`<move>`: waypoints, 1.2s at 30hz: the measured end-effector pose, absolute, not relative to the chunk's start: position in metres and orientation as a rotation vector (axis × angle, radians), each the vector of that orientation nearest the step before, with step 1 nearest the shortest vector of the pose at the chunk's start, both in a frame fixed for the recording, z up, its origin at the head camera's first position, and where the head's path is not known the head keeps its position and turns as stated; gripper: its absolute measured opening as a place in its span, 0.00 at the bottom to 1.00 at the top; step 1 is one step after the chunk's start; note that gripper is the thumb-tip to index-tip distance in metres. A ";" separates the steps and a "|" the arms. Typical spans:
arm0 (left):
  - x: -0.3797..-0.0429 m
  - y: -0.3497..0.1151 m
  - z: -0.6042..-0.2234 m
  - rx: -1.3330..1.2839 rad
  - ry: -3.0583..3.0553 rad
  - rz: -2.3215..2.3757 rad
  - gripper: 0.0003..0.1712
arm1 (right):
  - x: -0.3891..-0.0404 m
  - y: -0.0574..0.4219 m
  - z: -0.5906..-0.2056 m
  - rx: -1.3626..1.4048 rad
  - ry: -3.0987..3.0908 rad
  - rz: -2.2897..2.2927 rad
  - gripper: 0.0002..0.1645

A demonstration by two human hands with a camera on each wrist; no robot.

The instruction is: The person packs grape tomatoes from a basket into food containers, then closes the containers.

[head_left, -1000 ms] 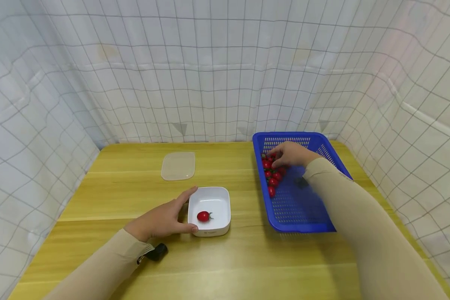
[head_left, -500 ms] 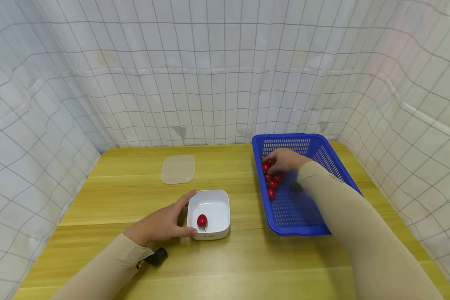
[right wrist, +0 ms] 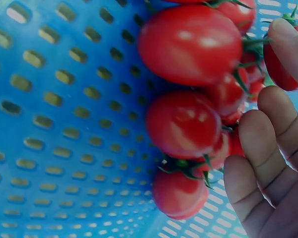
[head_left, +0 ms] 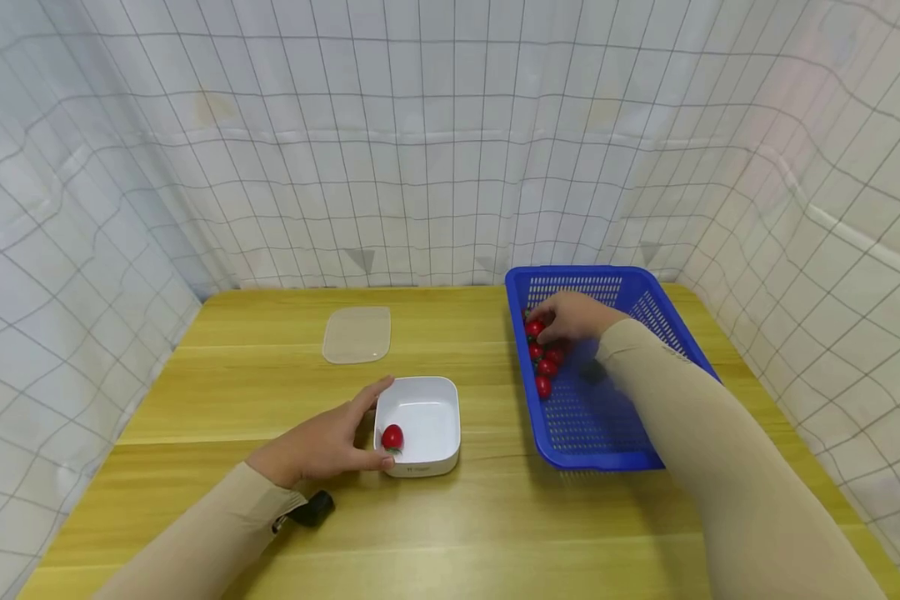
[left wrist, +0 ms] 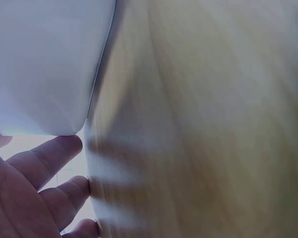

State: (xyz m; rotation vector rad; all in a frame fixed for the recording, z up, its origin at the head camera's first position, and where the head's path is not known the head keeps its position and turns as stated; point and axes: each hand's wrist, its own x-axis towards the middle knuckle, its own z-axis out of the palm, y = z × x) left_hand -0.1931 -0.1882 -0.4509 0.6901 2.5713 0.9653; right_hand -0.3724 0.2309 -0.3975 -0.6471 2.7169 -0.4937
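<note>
My left hand steadies a square white container, thumb at its near left corner and index finger at its far left corner. One cherry tomato lies inside against the left wall. In the left wrist view, a fingertip meets the container's edge. Over on the right, my right hand reaches into a blue plastic basket. Its thumb lies over a cherry tomato, pinching it. Several more cherry tomatoes with green stems cluster below the fingers, along the basket's left wall.
A flat translucent lid lies behind the container on the wooden table. Grid-patterned white curtains enclose the back and both sides. The basket's raised rim stands between the tomatoes and the container.
The tomato in the white container has rolled leftward to its left wall. My right hand has shifted slightly nearer within the basket. My left hand keeps its place at the container.
</note>
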 end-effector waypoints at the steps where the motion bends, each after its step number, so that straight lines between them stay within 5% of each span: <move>1: -0.193 -0.188 -0.450 0.690 2.573 0.964 0.67 | -0.373 0.232 -0.396 -0.652 2.721 -0.496 0.26; 17: -0.193 -0.189 -0.447 0.682 2.553 0.984 0.67 | -0.357 0.230 -0.340 -0.689 2.771 -0.586 0.27; 36: -0.191 -0.188 -0.448 0.679 2.544 1.003 0.67 | -0.308 0.145 -0.315 -0.994 2.584 -0.610 0.23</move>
